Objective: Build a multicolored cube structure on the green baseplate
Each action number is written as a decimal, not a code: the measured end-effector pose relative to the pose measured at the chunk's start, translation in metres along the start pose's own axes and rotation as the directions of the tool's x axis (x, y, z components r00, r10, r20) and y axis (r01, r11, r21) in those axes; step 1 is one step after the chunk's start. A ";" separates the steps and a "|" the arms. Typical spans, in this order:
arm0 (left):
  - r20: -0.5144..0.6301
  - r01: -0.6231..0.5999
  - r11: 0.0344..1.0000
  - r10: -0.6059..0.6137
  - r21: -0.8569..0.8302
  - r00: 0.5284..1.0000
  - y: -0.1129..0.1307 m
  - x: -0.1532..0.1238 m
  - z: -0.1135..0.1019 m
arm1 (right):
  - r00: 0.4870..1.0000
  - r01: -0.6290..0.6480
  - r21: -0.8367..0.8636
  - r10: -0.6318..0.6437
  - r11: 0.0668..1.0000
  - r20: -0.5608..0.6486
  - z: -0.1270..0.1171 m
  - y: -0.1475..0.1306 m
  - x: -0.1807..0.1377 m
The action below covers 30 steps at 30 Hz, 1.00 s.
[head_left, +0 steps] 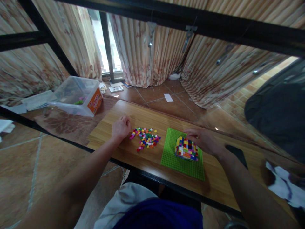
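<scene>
On the wooden table, a small block structure (pixel 186 149) of many-coloured toy bricks stands on a green studded baseplate (pixel 183 168). My right hand (pixel 202 140) reaches over the structure's far right edge, fingers stretched out and apart; whether the fingertips touch it is hard to tell. To the left lies a loose pile of small coloured toy bricks (pixel 148 138). My left hand (pixel 121 128) rests beside the pile's left end, its fingers curled closed. Anything inside those fingers is hidden.
A dark flat phone-like object (pixel 237 155) lies behind my right forearm. Crumpled white paper (pixel 284 183) is at the table's right end. On the floor, a clear plastic bin (pixel 73 95) stands left. Black metal bars (pixel 166 17) cross ahead, before curtains (pixel 143 54).
</scene>
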<state>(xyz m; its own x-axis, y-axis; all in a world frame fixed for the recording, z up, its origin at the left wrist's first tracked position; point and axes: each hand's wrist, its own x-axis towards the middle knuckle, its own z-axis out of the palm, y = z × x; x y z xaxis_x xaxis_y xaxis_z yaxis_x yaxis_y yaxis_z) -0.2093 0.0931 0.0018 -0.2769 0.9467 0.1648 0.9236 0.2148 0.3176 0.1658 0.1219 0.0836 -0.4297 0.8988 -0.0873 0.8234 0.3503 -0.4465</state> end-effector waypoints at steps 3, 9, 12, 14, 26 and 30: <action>0.006 0.001 1.000 -0.001 0.004 1.000 -0.001 0.000 0.000 | 0.997 -0.067 0.174 0.060 0.982 0.048 0.003 0.008 0.001; 0.007 0.007 1.000 -0.007 -0.005 1.000 -0.001 0.001 0.001 | 0.995 -0.099 0.335 0.088 0.937 0.047 0.007 0.018 0.003; 0.012 0.009 1.000 -0.009 -0.003 1.000 -0.001 0.001 0.001 | 0.995 -0.102 0.333 0.093 0.938 0.040 0.009 0.019 0.004; 0.011 0.008 1.000 -0.008 -0.002 1.000 -0.001 0.001 0.001 | 0.995 -0.103 0.328 0.097 0.939 0.036 0.009 0.018 0.005; 0.019 0.015 1.000 -0.015 -0.019 1.000 -0.002 0.001 0.003 | 0.976 0.021 -0.090 -0.040 0.996 -0.215 0.020 -0.031 -0.006; 0.016 0.012 1.000 -0.011 -0.020 1.000 -0.003 0.001 0.003 | 0.990 0.093 -0.174 -0.109 0.980 -0.087 0.049 -0.067 0.002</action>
<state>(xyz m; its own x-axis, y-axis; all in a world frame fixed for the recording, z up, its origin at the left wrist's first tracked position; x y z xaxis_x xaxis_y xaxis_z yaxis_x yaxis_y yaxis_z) -0.2112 0.0937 -0.0014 -0.2830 0.9479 0.1463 0.9150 0.2210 0.3376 0.0916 0.0878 0.0701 -0.4832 0.8746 0.0401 0.8319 0.4729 -0.2905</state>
